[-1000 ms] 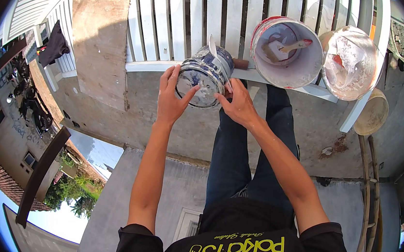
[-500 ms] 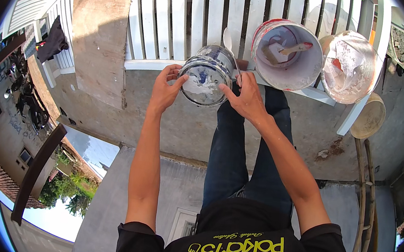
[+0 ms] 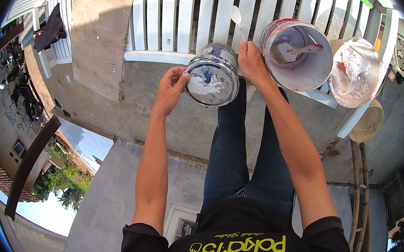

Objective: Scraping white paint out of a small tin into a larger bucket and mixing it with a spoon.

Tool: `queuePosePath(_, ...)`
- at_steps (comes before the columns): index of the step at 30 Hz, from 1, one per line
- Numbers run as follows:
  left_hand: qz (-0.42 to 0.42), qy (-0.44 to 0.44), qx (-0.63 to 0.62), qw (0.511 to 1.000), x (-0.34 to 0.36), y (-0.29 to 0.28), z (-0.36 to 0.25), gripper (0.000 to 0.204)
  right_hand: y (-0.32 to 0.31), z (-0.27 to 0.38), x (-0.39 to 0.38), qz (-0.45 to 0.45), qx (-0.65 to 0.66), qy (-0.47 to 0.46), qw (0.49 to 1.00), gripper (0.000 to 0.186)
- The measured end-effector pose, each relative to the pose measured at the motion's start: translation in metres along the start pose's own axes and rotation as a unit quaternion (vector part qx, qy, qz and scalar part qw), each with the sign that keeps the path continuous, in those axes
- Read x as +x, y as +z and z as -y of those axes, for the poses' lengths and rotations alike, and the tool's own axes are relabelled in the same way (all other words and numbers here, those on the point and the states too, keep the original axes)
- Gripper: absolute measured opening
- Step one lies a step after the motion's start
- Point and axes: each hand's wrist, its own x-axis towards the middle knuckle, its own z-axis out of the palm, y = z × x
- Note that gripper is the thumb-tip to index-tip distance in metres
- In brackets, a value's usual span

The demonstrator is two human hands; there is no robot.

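Raised higher, the right grip (image 3: 254,67) clamps a spoon (image 3: 236,15); the left grip (image 3: 170,90) clasps a paint-smeared pail (image 3: 212,80).

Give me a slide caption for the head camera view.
Left hand touches a paint-smeared can while right hand holds a spoon beside an open bucket containing a brush.

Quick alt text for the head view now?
The left hand touches a paint-smeared pail at its rim; the right hand holds a spoon. To the right, a bucket holding a paintbrush stands beside another bucket.
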Motion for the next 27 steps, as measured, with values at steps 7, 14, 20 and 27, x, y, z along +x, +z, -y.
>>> queuePosePath(7,-0.055,-0.015,-0.039,0.998,0.001,-0.004,0.014,0.03,-0.016,-0.003,-0.07,0.035,0.082,-0.059,0.994,0.039)
queuePosePath(14,-0.139,0.017,-0.253,0.957,-0.01,0.007,0.033,0.033,-0.018,0.003,-0.11,0.015,0.107,-0.046,0.993,0.039)
queuePosePath(20,-0.16,0.024,-0.407,0.899,-0.013,0.063,0.016,0.034,-0.036,0.013,-0.123,0.013,0.089,-0.009,0.996,0.037)
queuePosePath(27,-0.101,-0.022,-0.495,0.863,-0.016,0.119,0.002,0.034,-0.046,-0.005,-0.149,0.026,0.205,0.031,0.978,0.03)
